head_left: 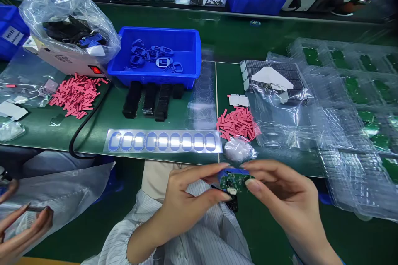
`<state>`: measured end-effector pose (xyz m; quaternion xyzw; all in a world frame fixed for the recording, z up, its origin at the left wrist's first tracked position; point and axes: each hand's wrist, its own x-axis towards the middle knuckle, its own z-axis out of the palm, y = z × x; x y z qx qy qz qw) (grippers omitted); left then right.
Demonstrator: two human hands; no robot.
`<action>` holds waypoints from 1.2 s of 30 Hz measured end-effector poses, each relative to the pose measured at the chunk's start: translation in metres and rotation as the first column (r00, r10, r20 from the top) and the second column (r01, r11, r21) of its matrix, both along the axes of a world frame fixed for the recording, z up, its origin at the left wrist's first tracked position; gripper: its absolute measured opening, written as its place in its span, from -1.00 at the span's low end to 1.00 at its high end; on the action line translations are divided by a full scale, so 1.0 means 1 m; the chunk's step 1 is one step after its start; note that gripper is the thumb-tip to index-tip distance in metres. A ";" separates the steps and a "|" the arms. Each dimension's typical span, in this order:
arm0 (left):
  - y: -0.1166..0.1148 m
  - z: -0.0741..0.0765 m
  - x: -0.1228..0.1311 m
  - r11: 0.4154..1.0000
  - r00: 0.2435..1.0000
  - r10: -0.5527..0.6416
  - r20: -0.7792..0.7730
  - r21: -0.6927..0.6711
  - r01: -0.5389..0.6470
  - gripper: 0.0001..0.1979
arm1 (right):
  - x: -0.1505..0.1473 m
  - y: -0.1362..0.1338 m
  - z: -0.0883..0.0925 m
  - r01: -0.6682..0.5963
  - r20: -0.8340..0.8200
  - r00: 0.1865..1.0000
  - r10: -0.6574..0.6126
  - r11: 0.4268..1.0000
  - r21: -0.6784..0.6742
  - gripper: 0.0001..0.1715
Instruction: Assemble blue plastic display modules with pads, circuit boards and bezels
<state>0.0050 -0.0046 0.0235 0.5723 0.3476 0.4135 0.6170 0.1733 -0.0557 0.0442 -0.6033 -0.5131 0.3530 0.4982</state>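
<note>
Both hands [280,190] on green circuit board [236,181], print unreadable

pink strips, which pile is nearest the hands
The smaller pile of pink strips, beside the crumpled clear bag; the larger pile lies far left, by the black cable.

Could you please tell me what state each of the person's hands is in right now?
Left hand: closed in a pinch, holding the blue-edged green circuit board.
Right hand: closed in a pinch, holding the same board from the other side.
</note>
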 end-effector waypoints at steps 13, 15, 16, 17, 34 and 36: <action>0.000 -0.002 -0.006 0.986 0.999 -0.011 -0.051 0.165 0.019 -0.61 | 0.007 -0.006 -0.008 -0.162 0.230 0.966 0.114 0.966 0.203 -0.49; -0.002 -0.003 -0.005 0.987 0.999 0.009 -0.043 0.164 -0.002 -0.61 | 0.008 -0.008 -0.008 -0.179 0.270 0.956 0.116 0.959 0.219 -0.43; -0.003 -0.004 -0.005 0.987 0.999 0.019 -0.037 0.162 -0.013 -0.61 | 0.009 -0.008 -0.007 -0.183 0.286 0.951 0.115 0.957 0.225 -0.42; -0.004 -0.005 -0.005 0.987 0.999 0.025 -0.032 0.159 -0.019 -0.62 | 0.008 -0.008 -0.007 -0.186 0.298 0.948 0.113 0.955 0.231 -0.41; 0.001 -0.006 -0.004 0.963 0.998 -0.053 -0.035 0.263 0.060 -0.64 | 0.009 -0.008 -0.011 -0.279 0.289 0.935 0.207 0.931 0.235 -0.49; 0.001 -0.006 -0.004 0.952 0.999 -0.021 -0.037 0.305 0.032 -0.66 | 0.008 -0.007 -0.014 -0.278 0.284 0.937 0.204 0.928 0.249 -0.52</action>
